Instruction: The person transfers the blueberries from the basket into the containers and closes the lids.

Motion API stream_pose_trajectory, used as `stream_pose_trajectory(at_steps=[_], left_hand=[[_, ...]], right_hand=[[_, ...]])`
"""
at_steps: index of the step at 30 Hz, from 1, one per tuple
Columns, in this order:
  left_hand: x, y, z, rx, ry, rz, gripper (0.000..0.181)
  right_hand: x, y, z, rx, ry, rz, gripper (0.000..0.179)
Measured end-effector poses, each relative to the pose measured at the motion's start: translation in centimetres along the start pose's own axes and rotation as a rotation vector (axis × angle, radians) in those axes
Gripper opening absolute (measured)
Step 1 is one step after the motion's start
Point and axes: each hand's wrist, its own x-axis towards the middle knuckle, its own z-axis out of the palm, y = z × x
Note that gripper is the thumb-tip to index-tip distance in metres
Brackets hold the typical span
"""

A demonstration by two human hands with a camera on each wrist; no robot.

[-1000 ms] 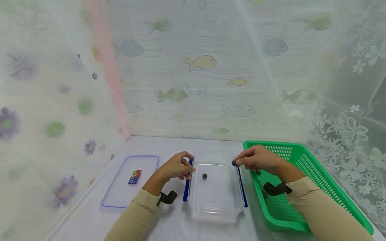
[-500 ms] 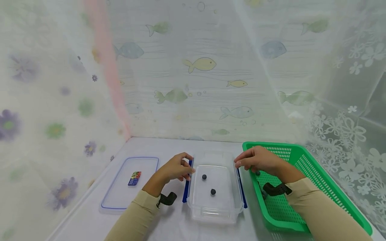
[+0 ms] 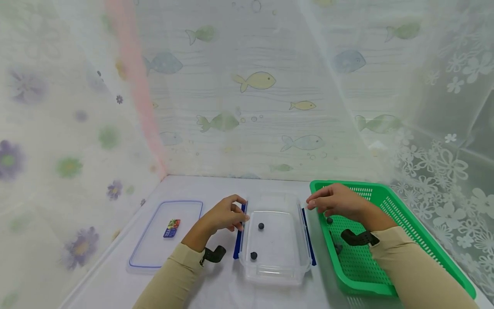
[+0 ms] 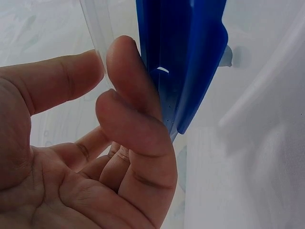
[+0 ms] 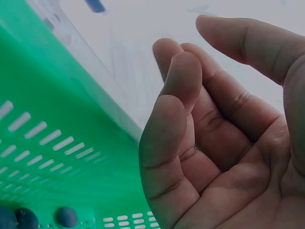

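- Curtained-off booth round a white tabletop (image 3: 220,189); wider room could be home, lab or shop, can't tell.
- Far side: translucent far curtain (image 3: 247,107), fish and bubble print.
- Left side: left curtain (image 3: 77,128), purple and green flowers; pink strip (image 3: 135,86) down the far left corner.
- Right side: clearer right curtain (image 3: 436,107), white flowers.
- Household plastics on top: clear box (image 3: 279,236), lid (image 3: 148,249) to its left, green basket (image 3: 339,274) right.

A multicoloured printed label (image 3: 171,228) stands on the clear, blue-rimmed lid (image 3: 152,246); its lettering is too small to read. Legible text elsewhere: none
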Motion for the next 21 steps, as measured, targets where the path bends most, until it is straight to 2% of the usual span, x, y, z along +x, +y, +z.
stream_pose_trajectory(at_steps=[10,21], left_hand=[[0.1,0.1,0.1,0.002,-0.004,0.007,0.059],[-0.2,0.2,0.1,0.009,0.008,-0.007,0.058]], right_hand=[[-0.7,0.8,-1.6,0.008,-0.005,0.009,0.038],[-0.6,1.8,-2.5,0.047,0.002,0.045,0.047]])
